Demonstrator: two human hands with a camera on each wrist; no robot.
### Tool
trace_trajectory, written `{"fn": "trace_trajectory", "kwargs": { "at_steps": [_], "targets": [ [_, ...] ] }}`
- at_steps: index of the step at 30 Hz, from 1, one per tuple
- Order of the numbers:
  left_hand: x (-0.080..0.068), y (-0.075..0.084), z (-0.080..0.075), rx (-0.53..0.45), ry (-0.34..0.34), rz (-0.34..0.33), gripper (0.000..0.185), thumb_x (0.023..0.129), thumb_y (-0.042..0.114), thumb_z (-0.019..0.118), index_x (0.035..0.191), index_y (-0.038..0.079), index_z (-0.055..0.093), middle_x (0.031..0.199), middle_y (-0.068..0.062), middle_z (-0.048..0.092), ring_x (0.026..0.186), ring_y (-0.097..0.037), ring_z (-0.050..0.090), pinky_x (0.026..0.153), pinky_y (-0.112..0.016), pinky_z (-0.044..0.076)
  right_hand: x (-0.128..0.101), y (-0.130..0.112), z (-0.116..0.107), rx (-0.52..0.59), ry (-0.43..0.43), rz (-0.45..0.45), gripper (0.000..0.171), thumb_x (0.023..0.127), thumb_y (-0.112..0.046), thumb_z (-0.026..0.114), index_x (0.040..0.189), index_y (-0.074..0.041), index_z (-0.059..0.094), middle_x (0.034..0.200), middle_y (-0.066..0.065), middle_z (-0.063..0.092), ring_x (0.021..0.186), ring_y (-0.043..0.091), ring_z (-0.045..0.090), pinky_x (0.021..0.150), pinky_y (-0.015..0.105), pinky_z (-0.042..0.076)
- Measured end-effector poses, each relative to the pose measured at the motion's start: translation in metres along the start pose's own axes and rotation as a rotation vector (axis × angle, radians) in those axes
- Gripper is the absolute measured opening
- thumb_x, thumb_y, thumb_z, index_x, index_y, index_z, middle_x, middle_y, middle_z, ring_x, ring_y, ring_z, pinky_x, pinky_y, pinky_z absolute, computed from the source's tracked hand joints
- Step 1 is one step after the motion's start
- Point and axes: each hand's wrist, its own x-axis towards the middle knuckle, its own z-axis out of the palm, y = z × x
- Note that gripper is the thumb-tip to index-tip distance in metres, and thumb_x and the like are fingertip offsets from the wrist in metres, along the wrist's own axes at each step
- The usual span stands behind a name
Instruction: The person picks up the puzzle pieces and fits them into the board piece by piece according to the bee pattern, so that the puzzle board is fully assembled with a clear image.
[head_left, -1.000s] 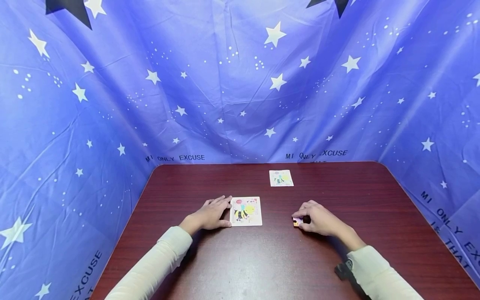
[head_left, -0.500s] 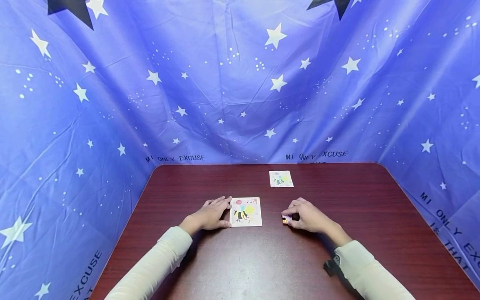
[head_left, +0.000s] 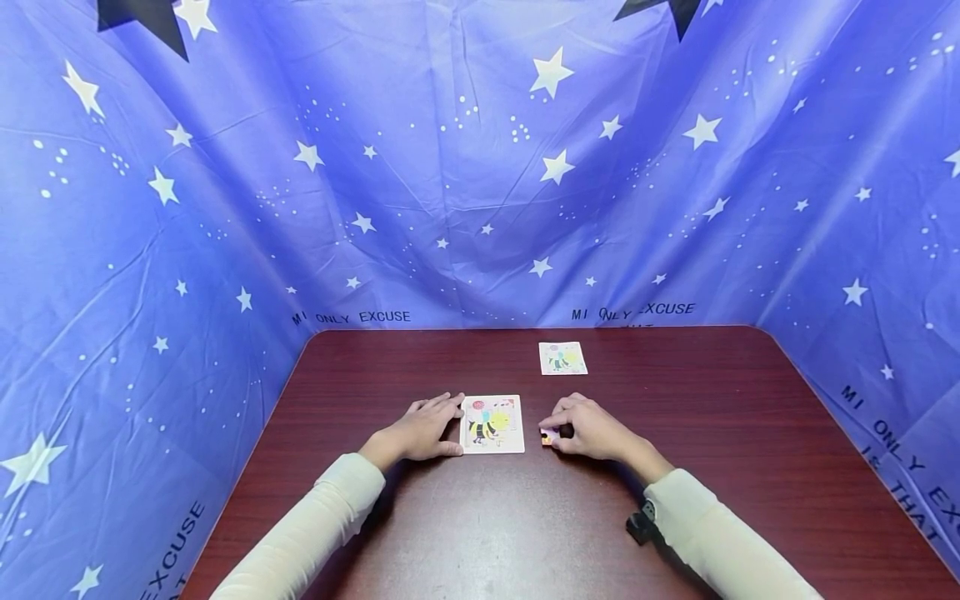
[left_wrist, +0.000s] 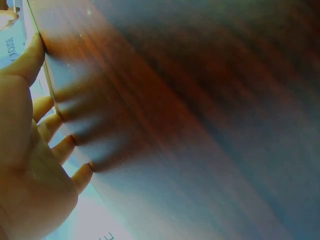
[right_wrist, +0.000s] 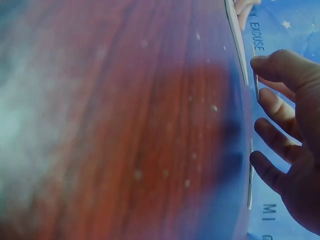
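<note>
A square puzzle board with a bee picture [head_left: 492, 423] lies on the dark wooden table [head_left: 525, 517]. My left hand [head_left: 420, 429] rests flat beside its left edge, fingers straight and touching the board [left_wrist: 47, 75]. My right hand [head_left: 581, 427] pinches a small puzzle piece [head_left: 547, 436] between thumb and fingers, just right of the board. In the right wrist view the thin piece [right_wrist: 256, 85] shows edge-on under the fingers [right_wrist: 280, 67], with the board's edge [right_wrist: 236, 40] beyond.
A second, smaller picture card [head_left: 562, 357] lies further back on the table. Blue star-printed cloth [head_left: 480, 167] hangs round the table on the far side and both sides. A dark strap [head_left: 639, 525] sits at my right wrist.
My right hand has slid left along the table with the small piece, from well right of the board to just beside it. The left hand and the board stayed still.
</note>
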Motion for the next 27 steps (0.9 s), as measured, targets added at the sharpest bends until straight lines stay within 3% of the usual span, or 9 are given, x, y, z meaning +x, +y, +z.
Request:
{"fn": "trace_trajectory", "kwargs": {
  "at_steps": [27],
  "targets": [
    [0.001,0.004,-0.003,0.010,0.009,-0.013,0.067,0.091,0.053,0.070,0.139,0.011,0.050,0.165,-0.011,0.035,0.153,-0.036,0.033,0.115,-0.061,0.034,0.042,-0.028,0.021,-0.081,-0.113,0.049,0.027,0.083,-0.029,0.077,0.109,-0.022,0.080,0.099,-0.005,0.070,0.095,0.018,0.059,0.082,0.038,0.048]
  ]
}}
